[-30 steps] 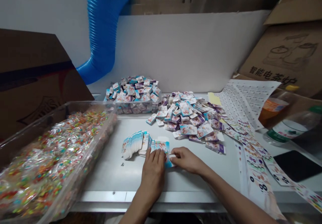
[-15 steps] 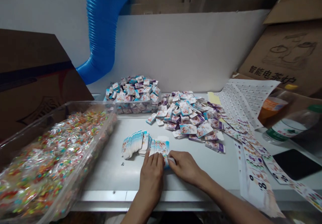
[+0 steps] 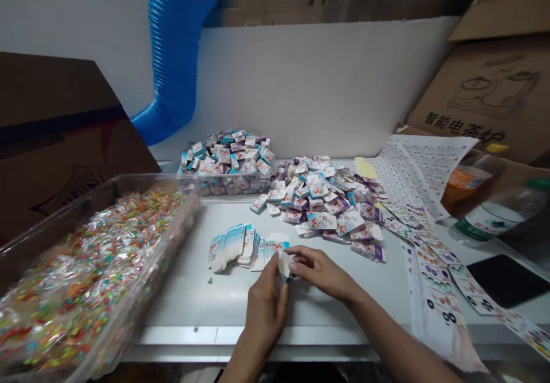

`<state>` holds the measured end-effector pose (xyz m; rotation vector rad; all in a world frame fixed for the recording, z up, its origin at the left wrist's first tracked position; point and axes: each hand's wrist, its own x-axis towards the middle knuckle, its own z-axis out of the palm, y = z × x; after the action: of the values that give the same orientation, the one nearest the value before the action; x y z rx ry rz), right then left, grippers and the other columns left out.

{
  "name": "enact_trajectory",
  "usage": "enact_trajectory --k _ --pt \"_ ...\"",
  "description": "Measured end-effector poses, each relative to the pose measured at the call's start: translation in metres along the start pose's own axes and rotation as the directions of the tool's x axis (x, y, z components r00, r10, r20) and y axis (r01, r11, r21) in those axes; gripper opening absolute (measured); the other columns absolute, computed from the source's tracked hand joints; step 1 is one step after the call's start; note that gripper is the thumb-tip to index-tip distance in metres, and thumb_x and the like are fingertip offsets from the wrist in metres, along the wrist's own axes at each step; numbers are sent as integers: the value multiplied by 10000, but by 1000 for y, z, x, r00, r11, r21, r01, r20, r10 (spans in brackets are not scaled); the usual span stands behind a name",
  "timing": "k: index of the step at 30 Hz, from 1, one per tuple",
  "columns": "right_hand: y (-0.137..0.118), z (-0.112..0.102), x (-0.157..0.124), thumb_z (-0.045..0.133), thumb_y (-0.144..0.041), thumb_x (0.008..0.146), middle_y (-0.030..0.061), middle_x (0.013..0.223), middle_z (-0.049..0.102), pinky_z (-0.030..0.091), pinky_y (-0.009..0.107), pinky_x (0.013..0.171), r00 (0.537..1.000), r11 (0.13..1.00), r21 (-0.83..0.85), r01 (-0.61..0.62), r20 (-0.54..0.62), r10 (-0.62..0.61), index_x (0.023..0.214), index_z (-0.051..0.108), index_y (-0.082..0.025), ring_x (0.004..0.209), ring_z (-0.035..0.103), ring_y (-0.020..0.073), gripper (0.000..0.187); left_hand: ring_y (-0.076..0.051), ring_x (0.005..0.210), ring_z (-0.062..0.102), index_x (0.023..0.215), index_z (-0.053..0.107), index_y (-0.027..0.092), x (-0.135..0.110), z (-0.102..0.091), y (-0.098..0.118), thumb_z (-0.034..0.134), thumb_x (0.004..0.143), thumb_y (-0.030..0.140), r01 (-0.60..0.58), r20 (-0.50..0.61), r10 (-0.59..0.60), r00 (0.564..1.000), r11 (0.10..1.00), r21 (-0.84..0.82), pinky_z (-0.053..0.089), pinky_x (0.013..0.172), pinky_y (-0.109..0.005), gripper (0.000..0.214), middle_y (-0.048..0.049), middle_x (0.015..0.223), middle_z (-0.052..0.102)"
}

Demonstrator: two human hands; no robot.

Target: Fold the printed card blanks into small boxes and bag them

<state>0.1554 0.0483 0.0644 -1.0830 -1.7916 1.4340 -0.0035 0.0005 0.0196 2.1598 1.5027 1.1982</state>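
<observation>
Left hand [image 3: 266,308] and right hand [image 3: 318,271] raised a card [image 3: 283,266] beside fanned cards [image 3: 230,248].

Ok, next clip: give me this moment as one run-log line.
left hand: holds small white card | right hand: fingers at same card | nearby: fanned printed cards, white workbench

A small white card [image 3: 283,266] was observed held tilted between the left hand [image 3: 266,308] and the right hand [image 3: 318,271]. A fanned row of blue-and-white printed cards [image 3: 230,249] was recorded lying overlapped just left of it.
</observation>
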Motion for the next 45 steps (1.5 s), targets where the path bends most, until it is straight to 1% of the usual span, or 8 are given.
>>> enact_trajectory --k 8,14,20,25,30,33,38,45 --pt "20 39 -14 576 -354 806 66 1031 653 400 367 928 980 865 502 15 -180 87 1116 607 -188 976 580 214 353 -216 1164 506 1289 351 165 -6 17 -13 452 851 134 -107 -123 121 985 988 112 493 898 -351 451 -163 1291 487" --pt "13 51 -19 475 -371 871 85 1189 589 342 381 1013 908 996 -41 82 -408 -92 1183 587 -216 1128 498 224 367 -230 1209 455 1302 340 120 -7 20 -16 403 839 91 -165 -66 179 982 970 181 478 920 -376 469 -188 1289 472" --pt "14 48 -17 450 -300 869 91 989 671 456 363 857 901 970 -226 -91 -434 -17 1151 616 -199 930 600 230 342 -207 1104 537 1325 287 93 -8 22 -17 462 840 118 -145 -196 183 963 970 194 510 870 -345 516 -170 1184 545" --pt "9 56 -20 385 -132 834 106 987 667 419 425 830 914 726 -680 -103 -352 -200 1231 541 -180 869 577 246 429 -215 1107 534 1307 324 106 -8 28 -21 465 847 118 -208 -254 270 929 947 245 507 874 -349 481 -169 1176 554" --pt "19 71 -29 400 -96 793 157 1271 520 349 482 934 879 540 -841 -36 -283 -384 1303 444 -95 1079 483 298 513 -213 1097 535 1295 344 109 -11 29 -20 443 850 108 -186 -246 237 940 959 213 503 877 -357 456 -167 1187 549" --pt "23 69 -30 382 -92 798 136 1288 511 377 462 931 887 635 -772 32 -271 -375 1305 451 -117 1097 486 285 512 -205 1086 537 1313 327 126 -14 26 -19 452 852 131 -128 -208 163 965 977 171 508 867 -345 478 -149 1202 546" --pt "13 43 -21 426 -256 854 70 1088 655 477 315 774 961 916 -394 -78 -274 -36 1284 487 -205 850 622 205 437 -212 1128 509 1350 272 115 -17 22 -19 458 837 111 -193 -157 219 963 967 167 496 885 -345 546 -160 1246 515" --pt "-7 11 -7 442 -239 837 42 855 698 412 240 629 999 775 -631 39 51 -9 1073 621 -219 709 610 183 298 -202 1069 563 1334 284 98 -17 25 -15 470 845 173 -117 -64 124 990 987 113 505 871 -322 529 -154 1181 564"
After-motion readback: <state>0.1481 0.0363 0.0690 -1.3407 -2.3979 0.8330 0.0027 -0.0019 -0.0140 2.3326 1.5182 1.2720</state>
